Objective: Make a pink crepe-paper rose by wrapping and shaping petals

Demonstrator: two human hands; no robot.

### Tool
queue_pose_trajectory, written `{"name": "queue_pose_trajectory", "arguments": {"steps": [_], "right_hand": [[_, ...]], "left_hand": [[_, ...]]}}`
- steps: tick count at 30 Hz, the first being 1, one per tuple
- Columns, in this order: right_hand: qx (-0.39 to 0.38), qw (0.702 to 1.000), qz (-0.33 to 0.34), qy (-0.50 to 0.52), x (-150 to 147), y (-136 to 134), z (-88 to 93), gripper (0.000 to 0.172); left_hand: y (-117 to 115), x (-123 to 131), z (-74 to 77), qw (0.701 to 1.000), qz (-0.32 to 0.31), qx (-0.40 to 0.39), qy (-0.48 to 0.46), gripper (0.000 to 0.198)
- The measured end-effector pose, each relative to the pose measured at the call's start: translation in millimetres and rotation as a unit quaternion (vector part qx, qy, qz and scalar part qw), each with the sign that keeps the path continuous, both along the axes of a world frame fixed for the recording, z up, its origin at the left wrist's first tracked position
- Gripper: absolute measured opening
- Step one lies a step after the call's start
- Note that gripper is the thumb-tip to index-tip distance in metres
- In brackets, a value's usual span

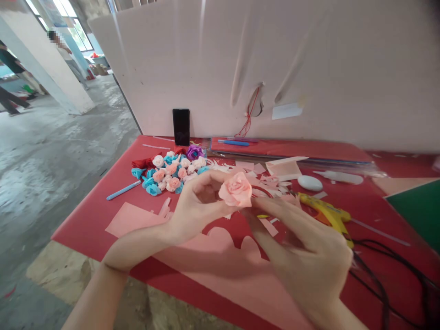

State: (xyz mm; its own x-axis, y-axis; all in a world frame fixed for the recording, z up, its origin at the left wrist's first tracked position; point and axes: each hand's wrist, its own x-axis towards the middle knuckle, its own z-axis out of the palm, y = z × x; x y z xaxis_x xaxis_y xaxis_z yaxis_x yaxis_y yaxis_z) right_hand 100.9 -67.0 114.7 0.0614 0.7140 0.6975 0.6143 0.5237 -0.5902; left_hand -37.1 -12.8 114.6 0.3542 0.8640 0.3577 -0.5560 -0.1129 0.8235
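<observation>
My left hand [195,204] is closed around a pink paper rose [236,189], holding it above the red table [103,201]. My right hand [302,250] reaches in from the right, its fingers stretched toward the underside of the rose and touching it. A yellow glue gun [326,213] lies just behind my right hand, its black cable trailing off to the right. Pink paper sheets with cut scalloped edges [220,247] lie under both hands.
A heap of small pink, white, blue, red and purple paper roses [170,174] sits at the back left beside a blue pen [123,190]. A black phone [181,127] leans on the pale board. Paper scraps, a white oval object [310,183], a green sheet [419,211]; people stand far left.
</observation>
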Motion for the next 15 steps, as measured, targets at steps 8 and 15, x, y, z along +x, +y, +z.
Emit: {"name": "queue_pose_trajectory", "arguments": {"steps": [8,15], "right_hand": [[-0.204,0.952,0.15,0.171,9.0,9.3,6.2,0.01],[-0.316,0.898,0.169,0.254,9.4,9.0,9.6,0.009]], "left_hand": [[1.3,-1.3,-1.5,0.998,-0.056,-0.004,-0.034,0.03],[1.6,0.0,-3.9,0.995,-0.082,0.024,-0.042,0.029]]}}
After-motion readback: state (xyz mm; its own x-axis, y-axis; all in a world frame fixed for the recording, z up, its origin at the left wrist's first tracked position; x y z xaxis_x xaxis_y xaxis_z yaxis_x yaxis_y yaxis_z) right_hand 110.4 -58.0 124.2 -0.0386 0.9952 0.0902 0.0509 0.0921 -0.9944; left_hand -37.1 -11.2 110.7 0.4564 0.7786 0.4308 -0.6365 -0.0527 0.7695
